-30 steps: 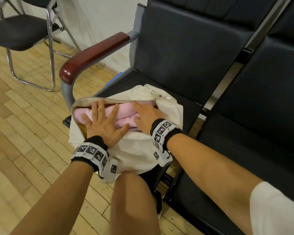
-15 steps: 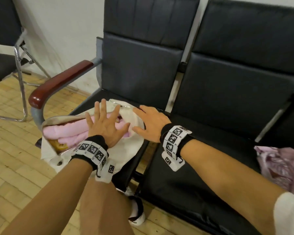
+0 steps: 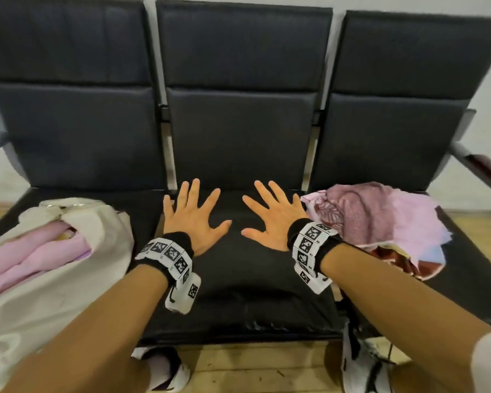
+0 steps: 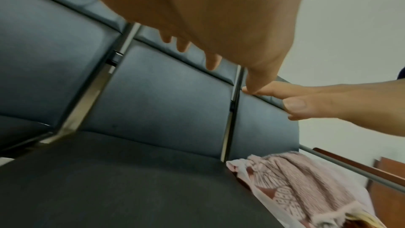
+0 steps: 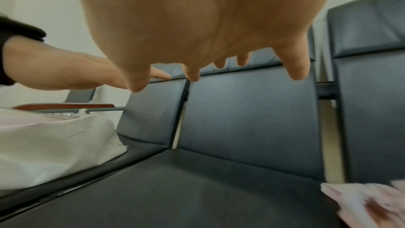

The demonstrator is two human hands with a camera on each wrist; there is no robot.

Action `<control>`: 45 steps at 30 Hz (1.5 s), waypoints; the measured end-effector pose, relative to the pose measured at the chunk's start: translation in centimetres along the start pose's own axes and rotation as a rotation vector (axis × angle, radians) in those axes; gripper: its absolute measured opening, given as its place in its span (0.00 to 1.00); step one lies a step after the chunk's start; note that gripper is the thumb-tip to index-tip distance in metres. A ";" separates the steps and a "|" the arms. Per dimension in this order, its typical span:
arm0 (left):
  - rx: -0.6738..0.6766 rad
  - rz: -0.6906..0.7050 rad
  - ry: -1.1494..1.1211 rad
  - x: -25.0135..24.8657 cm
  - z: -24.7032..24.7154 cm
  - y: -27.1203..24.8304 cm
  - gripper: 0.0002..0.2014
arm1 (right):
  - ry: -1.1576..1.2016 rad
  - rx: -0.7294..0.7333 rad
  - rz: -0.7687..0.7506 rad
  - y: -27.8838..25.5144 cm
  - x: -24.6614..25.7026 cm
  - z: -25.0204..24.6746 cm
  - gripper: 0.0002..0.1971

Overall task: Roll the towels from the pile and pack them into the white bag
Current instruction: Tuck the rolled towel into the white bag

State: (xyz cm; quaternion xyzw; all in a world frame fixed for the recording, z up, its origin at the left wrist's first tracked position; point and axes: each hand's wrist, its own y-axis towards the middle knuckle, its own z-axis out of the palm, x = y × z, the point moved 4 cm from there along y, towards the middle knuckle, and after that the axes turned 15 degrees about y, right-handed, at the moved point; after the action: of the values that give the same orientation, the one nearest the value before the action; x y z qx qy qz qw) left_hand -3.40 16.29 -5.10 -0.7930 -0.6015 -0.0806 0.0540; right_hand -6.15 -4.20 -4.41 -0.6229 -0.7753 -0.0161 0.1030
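Head view, nearest first: both forearms reach forward over the middle seat [image 3: 238, 279] of a row of black chairs. The left hand [image 3: 192, 219] and right hand [image 3: 275, 219] are both spread, fingers straight, holding nothing; the wrist views show them hanging above the cushion rather than on it. Left of them, on the next seat, lies the white bag [image 3: 77, 251] with pink rolled towels [image 3: 31, 256] showing in its mouth. On the right seat sits the pile of towels [image 3: 380, 222], just beside the right hand. This looks like the gap between towels: next comes taking one off the pile and laying it flat on the bare seat for rolling.
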 end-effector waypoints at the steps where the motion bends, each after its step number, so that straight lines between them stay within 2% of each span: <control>1: 0.009 0.029 0.003 -1.6 0.0 0.3 0.41 | 0.013 0.003 0.033 -0.8 -1.5 0.2 0.42; 8: 0.026 0.172 -0.003 -10.5 -0.4 2.4 0.41 | 0.125 -0.030 0.212 -4.9 -10.2 1.3 0.42; 13: 0.001 0.201 -0.132 -14.6 -1.2 4.2 0.40 | 0.118 -0.037 0.279 -6.9 -15.3 2.2 0.39; 16: 0.023 0.182 -0.227 -16.9 -1.0 4.8 0.39 | 0.070 0.034 0.357 -7.7 -18.6 3.4 0.34; 20: 0.041 0.196 -0.267 -19.6 -0.4 5.2 0.40 | -0.050 0.235 0.513 -8.9 -22.5 6.0 0.27; 22: 0.056 0.214 -0.265 -20.5 0.0 5.2 0.40 | -0.131 0.291 0.553 -9.6 -24.0 7.3 0.28; 25: 0.068 0.226 -0.262 -20.9 0.4 5.4 0.40 | -0.157 0.273 0.573 -10.3 -25.5 8.2 0.34; 28: 0.072 0.230 -0.253 -20.6 0.6 5.6 0.40 | 0.006 0.121 0.518 -10.1 -25.3 7.2 0.31; 31: 0.063 0.224 -0.265 -20.0 0.3 5.7 0.40 | 0.244 -0.147 0.344 -9.2 -23.7 5.0 0.23; 34: 0.042 0.224 -0.298 -19.1 -0.3 5.5 0.41 | 0.451 -0.300 0.239 -8.4 -21.2 2.5 0.12; 38: 0.025 0.245 -0.371 -17.6 -1.3 5.1 0.42 | 0.565 -0.350 0.166 -7.2 -16.6 -0.5 0.03; 43: 0.060 0.340 -0.680 -15.4 -2.6 3.7 0.49 | 0.654 -0.351 0.104 -6.3 -10.4 -3.7 0.06; 45: 0.093 0.328 -0.738 -14.3 -3.1 3.1 0.46 | 0.699 -0.367 0.058 -5.8 -8.2 -4.8 0.07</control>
State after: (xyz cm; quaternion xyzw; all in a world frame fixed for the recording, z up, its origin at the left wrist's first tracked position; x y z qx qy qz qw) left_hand -4.40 1.37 -4.81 -0.8508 -0.4490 0.2465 -0.1178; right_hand -9.42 -14.17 -0.57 -0.6098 -0.6597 -0.3624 0.2482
